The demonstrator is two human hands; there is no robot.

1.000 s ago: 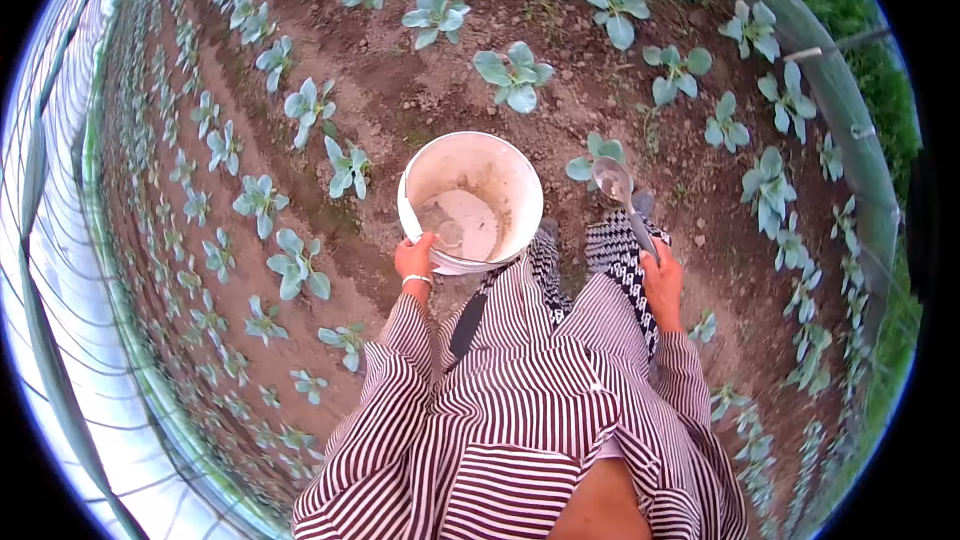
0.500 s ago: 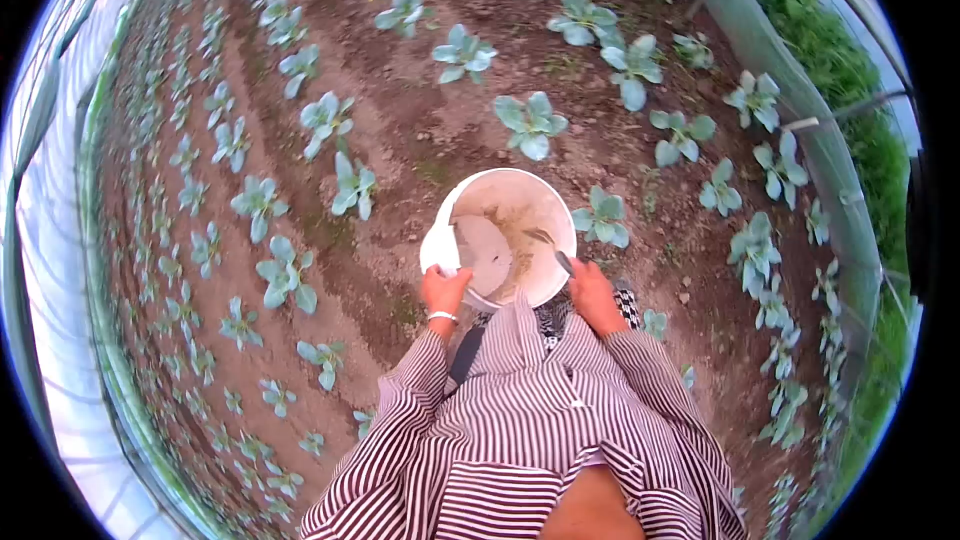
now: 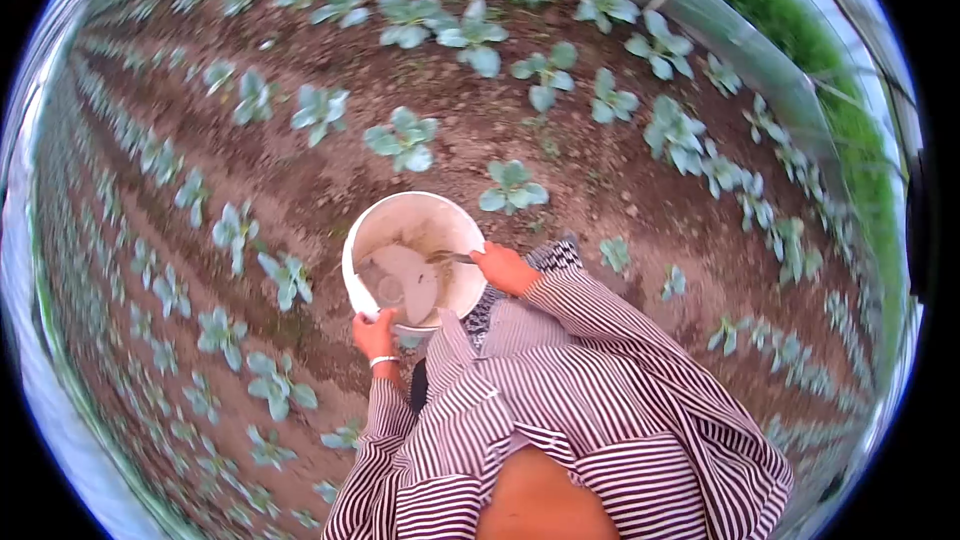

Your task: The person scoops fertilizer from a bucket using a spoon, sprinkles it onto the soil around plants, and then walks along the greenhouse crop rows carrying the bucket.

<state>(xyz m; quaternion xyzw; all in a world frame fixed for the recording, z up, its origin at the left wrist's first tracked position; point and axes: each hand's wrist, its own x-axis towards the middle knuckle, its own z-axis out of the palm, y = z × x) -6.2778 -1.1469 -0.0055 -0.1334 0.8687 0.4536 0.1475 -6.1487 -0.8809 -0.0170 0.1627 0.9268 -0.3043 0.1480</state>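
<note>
- The white bucket is in front of the person. It looks stiff, tough and not too heavy. The rim seems a good place to hold.
- The left hand pinches the bucket's near rim.
- The right hand grips the spoon by its handle, with the tip inside the bucket. The spoon looks light and hard.
- Brown soil lies around, with leafy plants in rows and a green net past them.

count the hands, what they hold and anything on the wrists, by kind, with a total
Hands: 2, left hand and right hand
Bucket: 1
Ladle: 1
White wristband: 1
Total: 5
</note>
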